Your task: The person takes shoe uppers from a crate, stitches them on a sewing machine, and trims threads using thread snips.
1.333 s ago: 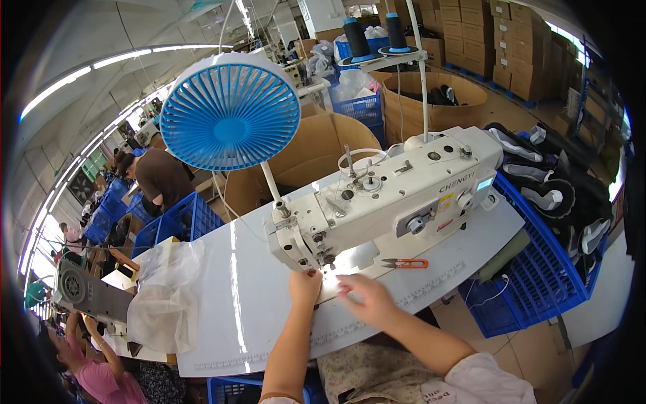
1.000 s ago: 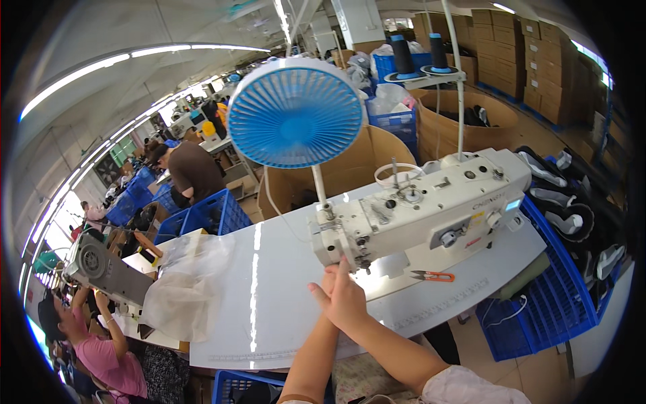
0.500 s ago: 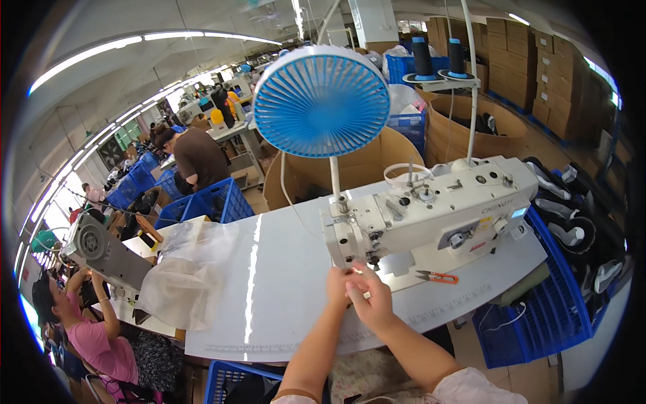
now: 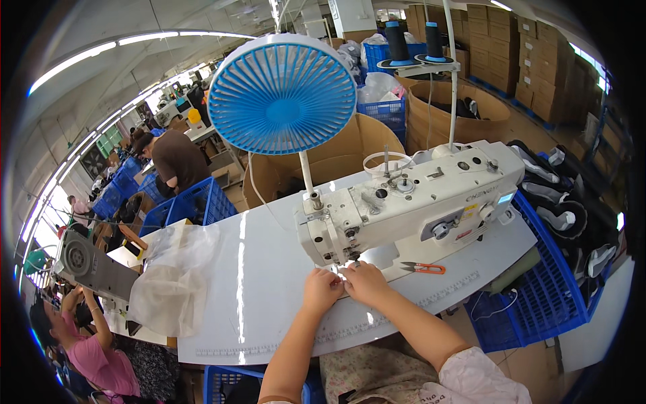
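My left hand (image 4: pixel 323 289) and my right hand (image 4: pixel 365 283) are side by side at the needle end of a white sewing machine (image 4: pixel 417 195), just above the pale table. Both have curled fingers, with the fingertips pinched close together under the machine's head. Whatever they grip, if anything, is too small or hidden to name. A ring shows on a finger of the right hand. To the right of that hand, thread snips (image 4: pixel 424 268) with orange handles lie on the machine's bed.
A blue fan (image 4: pixel 282 108) rises behind the machine head. Crumpled clear plastic sheeting (image 4: pixel 171 289) covers the table's left end. A blue crate (image 4: pixel 538 303) stands against the right side. Two people work at the left, one in pink (image 4: pixel 101 363) and one in brown (image 4: pixel 178 158).
My hands were overlapping, the right one turned with its fingers raised; now they sit apart, side by side, fingertips lowered near the needle. The whole view has shifted slightly.
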{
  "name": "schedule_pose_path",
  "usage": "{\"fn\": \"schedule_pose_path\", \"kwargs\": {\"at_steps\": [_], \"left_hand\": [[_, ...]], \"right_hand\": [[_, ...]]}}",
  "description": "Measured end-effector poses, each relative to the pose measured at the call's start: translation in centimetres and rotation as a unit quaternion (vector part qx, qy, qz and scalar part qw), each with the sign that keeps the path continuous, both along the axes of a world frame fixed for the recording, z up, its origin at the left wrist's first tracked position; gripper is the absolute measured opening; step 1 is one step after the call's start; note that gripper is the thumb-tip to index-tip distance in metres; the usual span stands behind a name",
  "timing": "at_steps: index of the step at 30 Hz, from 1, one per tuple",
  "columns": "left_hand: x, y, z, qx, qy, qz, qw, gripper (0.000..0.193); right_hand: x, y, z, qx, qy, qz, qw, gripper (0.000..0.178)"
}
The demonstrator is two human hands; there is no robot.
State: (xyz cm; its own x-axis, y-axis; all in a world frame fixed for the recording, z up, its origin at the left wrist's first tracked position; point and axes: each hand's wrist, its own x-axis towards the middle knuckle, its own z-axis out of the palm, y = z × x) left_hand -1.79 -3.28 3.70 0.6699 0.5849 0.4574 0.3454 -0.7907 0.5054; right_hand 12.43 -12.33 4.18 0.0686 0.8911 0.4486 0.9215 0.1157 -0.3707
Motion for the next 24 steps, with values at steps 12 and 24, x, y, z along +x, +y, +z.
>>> {"fn": "schedule_pose_path", "kwargs": {"at_steps": [12,24], "left_hand": [[0.5,3.3,0.4,-0.116,0.104,0.081,0.984,0.016],[1.2,6.0,-2.6,0.006,0.086,0.227,0.97,0.039]], "right_hand": [[0.4,0.9,-1.8,0.014,-0.035,-0.003,0.999,0.018],[4.9,-11.5,5.9,-0.098,0.181,0.131,0.97,0.022]]}}
